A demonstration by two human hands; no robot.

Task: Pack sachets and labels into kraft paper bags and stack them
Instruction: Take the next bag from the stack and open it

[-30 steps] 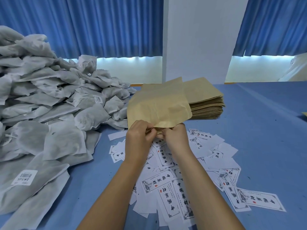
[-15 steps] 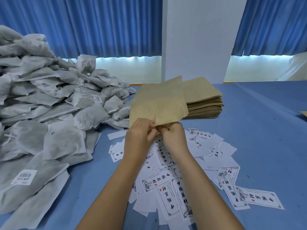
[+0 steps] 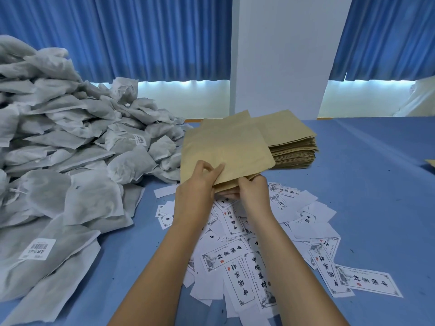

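I hold a flat kraft paper bag [image 3: 226, 149] tilted above the table, its near edge toward me. My left hand [image 3: 197, 187] pinches the upper layer at that edge, thumb on top. My right hand [image 3: 253, 191] grips the lower layer just beside it, fingers curled under. The two layers are slightly parted at the mouth. Printed white labels [image 3: 247, 267] lie scattered on the blue table under my forearms. A big heap of grey-white sachets [image 3: 70, 161] fills the left side. A stack of kraft bags [image 3: 292, 147] sits behind the held bag.
The blue table [image 3: 376, 184] stretches to the right. A white pillar [image 3: 280, 55] and blue curtains [image 3: 141, 36] stand behind it. A corner of another kraft piece [image 3: 430, 163] shows at the right edge.
My left thumb has moved up onto the bag's top face and the hands have spread a little, parting the bag's near edge. The bag tilted slightly flatter.
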